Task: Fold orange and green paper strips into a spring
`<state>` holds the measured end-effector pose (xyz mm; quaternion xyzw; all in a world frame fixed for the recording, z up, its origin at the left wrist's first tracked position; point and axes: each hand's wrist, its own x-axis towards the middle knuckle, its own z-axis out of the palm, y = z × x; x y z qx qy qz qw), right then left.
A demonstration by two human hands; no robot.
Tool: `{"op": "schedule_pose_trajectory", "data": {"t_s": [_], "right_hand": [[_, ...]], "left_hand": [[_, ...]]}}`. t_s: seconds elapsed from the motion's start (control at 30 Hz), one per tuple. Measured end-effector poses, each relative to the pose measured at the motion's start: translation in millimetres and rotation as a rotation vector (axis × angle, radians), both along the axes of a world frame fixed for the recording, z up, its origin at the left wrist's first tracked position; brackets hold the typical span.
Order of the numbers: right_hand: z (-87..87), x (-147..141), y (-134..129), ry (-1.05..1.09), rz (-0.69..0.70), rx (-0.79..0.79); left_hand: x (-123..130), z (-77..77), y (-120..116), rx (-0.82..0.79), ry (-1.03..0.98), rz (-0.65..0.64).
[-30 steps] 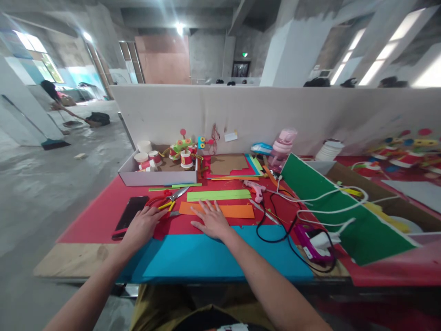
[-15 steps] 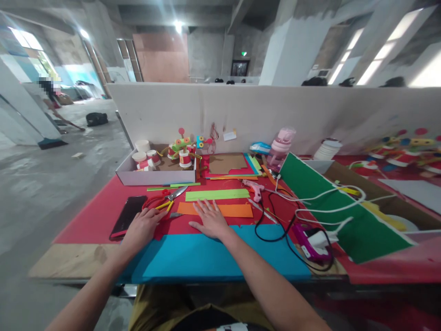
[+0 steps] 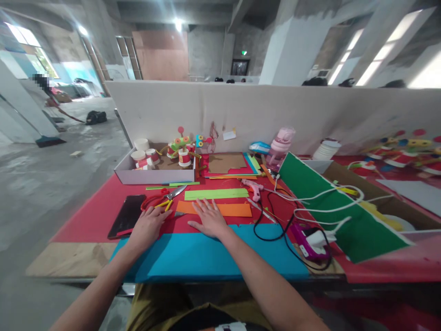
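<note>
My right hand point(image 3: 209, 219) lies with its fingers spread over an orange paper strip point(image 3: 236, 210), its wrist above a large blue sheet point(image 3: 220, 253). My left hand point(image 3: 149, 227) rests low at the sheet's upper left, fingers forward and slightly bent, nothing visibly gripped; its underside is hidden. Close to its fingertips are the yellow handles point(image 3: 168, 205) of a tool and a small grey blade-like piece point(image 3: 179, 214). Scissors point(image 3: 176, 192) with red handles lie just beyond. A black phone point(image 3: 127, 216) is left of this hand. Beyond the orange strip lies a light green strip point(image 3: 217, 194).
A white box point(image 3: 155, 176) at the back left holds paper cups and a cup figure. On the right are a pink glue gun point(image 3: 254, 188), a purple power strip point(image 3: 308, 243), looping cables and a green board point(image 3: 337, 216). A pink bottle point(image 3: 280, 147) stands behind.
My left hand has shifted slightly right, toward the orange strip. The blue sheet's left end shows a little differently beneath that arm. My right hand stays in place.
</note>
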<state>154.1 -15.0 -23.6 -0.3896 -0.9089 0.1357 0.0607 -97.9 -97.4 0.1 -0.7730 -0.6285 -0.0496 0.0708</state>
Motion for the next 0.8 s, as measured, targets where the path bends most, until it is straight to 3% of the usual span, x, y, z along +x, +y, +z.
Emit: {"op": "schedule_pose_trajectory", "data": {"t_s": [0.17, 0.63, 0.8], "right_hand": [[-1.9, 0, 1, 0.016, 0.005, 0.007], [-0.1, -1, 0, 0.014, 0.001, -0.017], [8.4, 3, 2, 0.052, 0.019, -0.09]], "left_hand": [[5, -2.7, -1, 0.002, 0.027, 0.038], [23, -4.4, -1, 0.025, 0.002, -0.013], [25, -5.0, -1, 0.034, 0.006, -0.013]]}}
